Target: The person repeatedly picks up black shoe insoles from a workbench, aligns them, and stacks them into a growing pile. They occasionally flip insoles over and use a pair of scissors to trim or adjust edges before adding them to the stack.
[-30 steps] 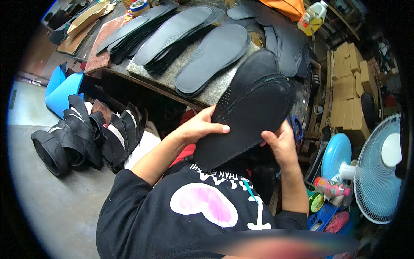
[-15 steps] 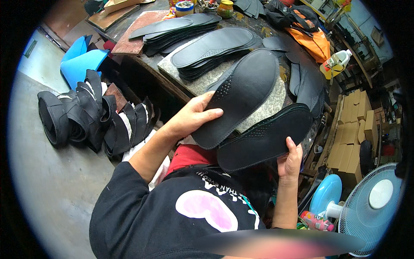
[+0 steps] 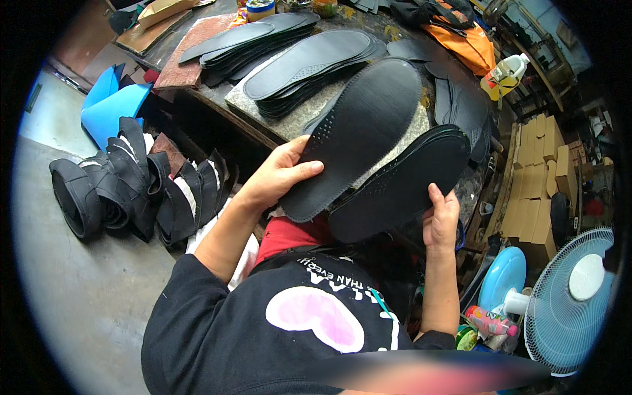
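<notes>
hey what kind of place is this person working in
Most likely a small shoemaking workshop: each hand holds a black insole, more insoles are stacked on the workbench, and unfinished black shoe uppers are piled on the floor.

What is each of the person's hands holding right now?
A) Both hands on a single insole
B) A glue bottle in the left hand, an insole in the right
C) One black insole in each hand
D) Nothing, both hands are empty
C: the left hand grips one black insole by its heel end, while the right hand holds a second black insole lower down.
</notes>
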{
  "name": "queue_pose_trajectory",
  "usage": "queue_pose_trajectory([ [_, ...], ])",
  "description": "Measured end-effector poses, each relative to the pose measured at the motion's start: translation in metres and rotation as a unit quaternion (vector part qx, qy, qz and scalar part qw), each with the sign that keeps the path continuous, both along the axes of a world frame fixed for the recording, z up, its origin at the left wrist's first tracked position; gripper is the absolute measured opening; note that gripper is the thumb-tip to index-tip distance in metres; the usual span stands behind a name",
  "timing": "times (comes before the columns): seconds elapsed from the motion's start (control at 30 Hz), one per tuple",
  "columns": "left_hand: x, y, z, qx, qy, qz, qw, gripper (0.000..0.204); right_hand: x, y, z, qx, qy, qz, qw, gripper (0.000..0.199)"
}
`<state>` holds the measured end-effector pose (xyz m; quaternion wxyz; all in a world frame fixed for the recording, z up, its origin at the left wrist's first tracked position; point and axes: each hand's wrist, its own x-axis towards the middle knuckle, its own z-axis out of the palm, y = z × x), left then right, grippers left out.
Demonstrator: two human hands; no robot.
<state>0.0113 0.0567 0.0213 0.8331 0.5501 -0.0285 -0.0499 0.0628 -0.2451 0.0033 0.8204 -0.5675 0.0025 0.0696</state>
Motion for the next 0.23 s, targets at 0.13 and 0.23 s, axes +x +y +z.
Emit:
queue_pose_trajectory([
  [0.13, -0.006, 0.018, 0.002, -0.005, 0.001, 0.063, 0.998, 0.045, 0.014, -0.009, 0.010, 0.063, 0.033, 0.019, 0.997, 0.023],
  [0.23, -0.014, 0.029, 0.004, 0.033, -0.031, 0.123, 0.991, 0.054, 0.026, -0.015, 0.008, 0.105, 0.053, 0.062, 0.991, 0.024],
])
